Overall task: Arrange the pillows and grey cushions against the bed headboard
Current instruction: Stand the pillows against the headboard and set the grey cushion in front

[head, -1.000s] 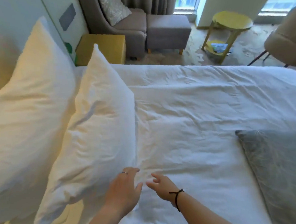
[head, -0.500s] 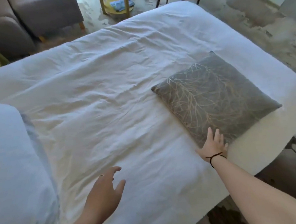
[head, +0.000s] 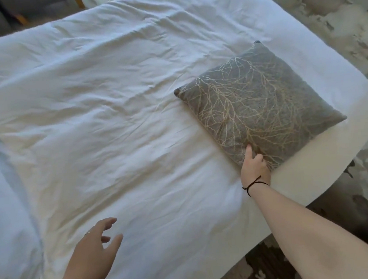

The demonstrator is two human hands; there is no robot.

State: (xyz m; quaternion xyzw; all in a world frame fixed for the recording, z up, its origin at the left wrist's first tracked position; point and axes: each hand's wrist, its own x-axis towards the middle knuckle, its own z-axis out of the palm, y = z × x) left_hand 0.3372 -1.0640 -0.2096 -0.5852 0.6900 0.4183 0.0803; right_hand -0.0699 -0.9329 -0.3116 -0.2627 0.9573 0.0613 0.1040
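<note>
The bed [head: 111, 114] fills most of the view, covered by a creased white duvet, with a mottled floor [head: 349, 29] beyond its right edge and part of a dark seat at the upper left. A grey cushion [head: 261, 110] with a pale branching pattern lies flat on the duvet near the bed's right edge, well apart from the white pillow [head: 3, 217] that shows along the left border. The cushion is square, so it has no true long axis; it sits rotated like a diamond, one corner pointing toward the person and the opposite corner pointing away. The right hand [head: 254, 167] covers that near corner, thumb pressed on the top face and the fingers curled at the edge, which appears to be a pinch grip on the corner; whether the fingers reach underneath cannot be told. A corner grip suits a soft, light item: it allows a one-handed lift or drag toward the pillow side. The left hand [head: 95, 248] hovers over bare duvet, fingers spread wide and holding nothing, probably positioned to receive or steady the cushion. The headboard is not visible. The cushion is not yet in place; judged from this layout, the current step is picking it up.
</note>
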